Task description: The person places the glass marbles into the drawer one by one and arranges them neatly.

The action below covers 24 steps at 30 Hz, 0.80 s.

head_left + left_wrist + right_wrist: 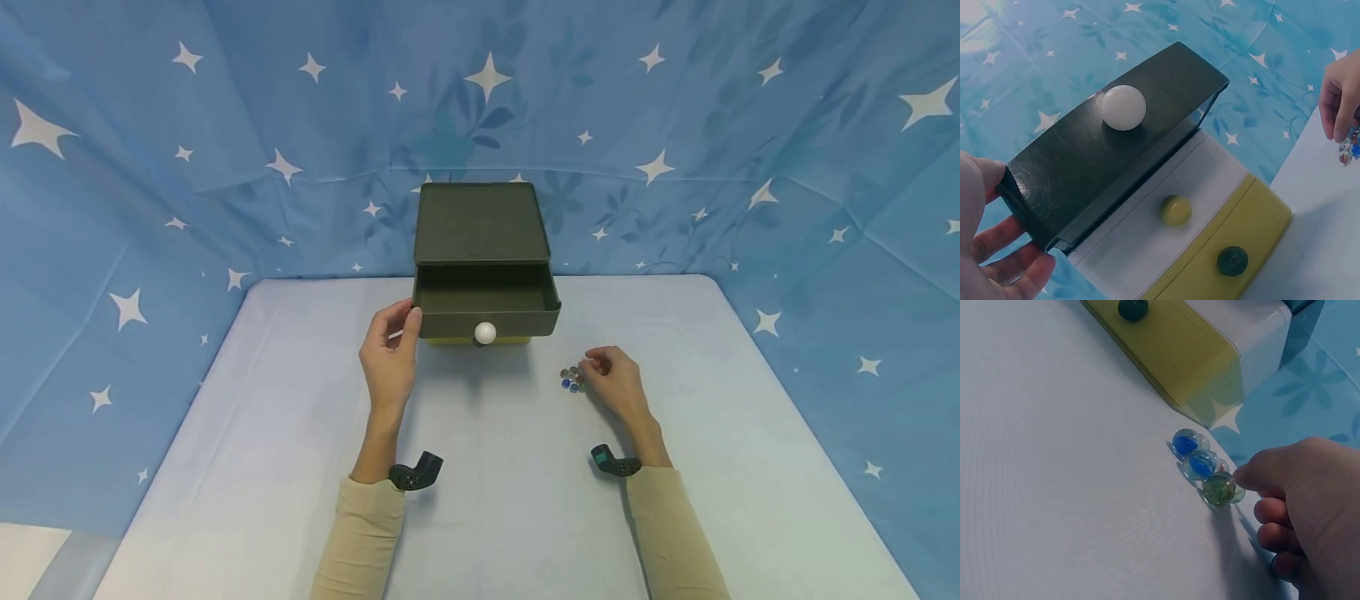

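Note:
My left hand [390, 362] grips the left front corner of the dark green top drawer [453, 325], thumb on the front and fingers by the side and underside. That drawer is pulled out, with a white round knob [485, 333], and its visible inside is bare. Right of the cabinet, my right hand [617, 383] hovers low at a cluster of several glass marbles [573, 387]. In the right wrist view the thumb tip lies against or just beside a green-swirled marble [1219, 489]; two blue-swirled ones [1201, 464] sit next to it. The index fingertip is hidden there.
Below the green drawer are a white drawer with a yellow knob [1175, 210] and a yellow drawer [1266, 228] with a green knob [1232, 261]. The cabinet stands at the back of a white table [495, 483], before a blue star-patterned cloth [337, 125].

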Each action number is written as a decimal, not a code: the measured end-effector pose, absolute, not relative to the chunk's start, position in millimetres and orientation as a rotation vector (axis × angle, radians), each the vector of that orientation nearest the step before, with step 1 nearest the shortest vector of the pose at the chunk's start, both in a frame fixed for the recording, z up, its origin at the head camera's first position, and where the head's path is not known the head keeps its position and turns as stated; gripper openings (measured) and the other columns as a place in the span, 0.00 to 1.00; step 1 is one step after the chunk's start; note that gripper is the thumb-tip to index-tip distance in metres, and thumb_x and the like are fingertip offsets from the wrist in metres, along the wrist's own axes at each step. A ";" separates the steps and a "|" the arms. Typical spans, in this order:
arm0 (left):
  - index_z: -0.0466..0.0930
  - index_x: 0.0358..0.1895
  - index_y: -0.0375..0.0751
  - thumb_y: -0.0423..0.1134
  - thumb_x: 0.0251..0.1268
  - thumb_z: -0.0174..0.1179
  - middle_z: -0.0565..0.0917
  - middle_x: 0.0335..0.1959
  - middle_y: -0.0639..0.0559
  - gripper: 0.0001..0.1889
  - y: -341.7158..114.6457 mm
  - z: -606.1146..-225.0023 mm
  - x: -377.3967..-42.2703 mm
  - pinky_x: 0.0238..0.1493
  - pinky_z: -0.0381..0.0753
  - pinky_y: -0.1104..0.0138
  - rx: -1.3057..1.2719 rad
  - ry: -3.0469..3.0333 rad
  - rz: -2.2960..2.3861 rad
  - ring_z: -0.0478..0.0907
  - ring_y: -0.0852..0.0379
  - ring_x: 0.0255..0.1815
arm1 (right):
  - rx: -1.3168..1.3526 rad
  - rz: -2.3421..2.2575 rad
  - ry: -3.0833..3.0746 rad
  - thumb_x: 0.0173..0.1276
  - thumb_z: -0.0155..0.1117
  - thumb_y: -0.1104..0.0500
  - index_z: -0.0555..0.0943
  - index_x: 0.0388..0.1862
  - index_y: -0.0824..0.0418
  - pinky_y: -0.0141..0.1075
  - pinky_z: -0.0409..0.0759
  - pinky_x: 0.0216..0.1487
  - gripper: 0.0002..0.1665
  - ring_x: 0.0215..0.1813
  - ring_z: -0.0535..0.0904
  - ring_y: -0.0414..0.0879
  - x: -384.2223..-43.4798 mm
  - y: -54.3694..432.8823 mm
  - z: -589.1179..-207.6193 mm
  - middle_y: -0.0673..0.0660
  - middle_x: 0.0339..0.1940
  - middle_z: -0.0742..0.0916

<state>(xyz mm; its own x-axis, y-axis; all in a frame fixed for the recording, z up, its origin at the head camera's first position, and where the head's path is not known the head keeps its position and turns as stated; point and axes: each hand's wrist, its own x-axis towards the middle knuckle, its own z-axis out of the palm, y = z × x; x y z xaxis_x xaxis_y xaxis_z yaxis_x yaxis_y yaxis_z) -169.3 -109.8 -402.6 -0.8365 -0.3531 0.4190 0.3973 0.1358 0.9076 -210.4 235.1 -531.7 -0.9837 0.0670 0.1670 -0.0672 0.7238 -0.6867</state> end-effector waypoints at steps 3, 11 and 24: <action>0.81 0.54 0.29 0.34 0.70 0.62 0.84 0.48 0.33 0.14 -109.6 -402.7 -169.5 0.46 0.79 0.73 -0.045 -1.861 -1.759 0.79 0.65 0.46 | 0.005 1.100 -2.753 0.69 0.66 0.57 0.81 0.51 0.66 0.39 0.76 0.44 0.16 0.42 0.79 0.51 -211.0 235.1 -532.0 0.60 0.40 0.84; 0.81 0.54 0.29 0.34 0.71 0.62 0.84 0.48 0.33 0.14 -109.4 -403.3 -169.9 0.46 0.79 0.73 -0.049 -1.865 -1.751 0.79 0.65 0.46 | 0.007 1.057 -2.789 0.68 0.67 0.56 0.83 0.48 0.65 0.40 0.76 0.45 0.16 0.42 0.79 0.51 -211.6 235.5 -531.8 0.59 0.38 0.84; 0.81 0.54 0.29 0.34 0.70 0.62 0.84 0.48 0.34 0.14 -109.4 -403.9 -168.9 0.46 0.79 0.73 -0.042 -1.871 -1.738 0.79 0.65 0.46 | 0.030 1.017 -2.842 0.68 0.67 0.56 0.84 0.46 0.66 0.42 0.76 0.44 0.15 0.41 0.79 0.51 -209.9 237.4 -528.5 0.59 0.37 0.84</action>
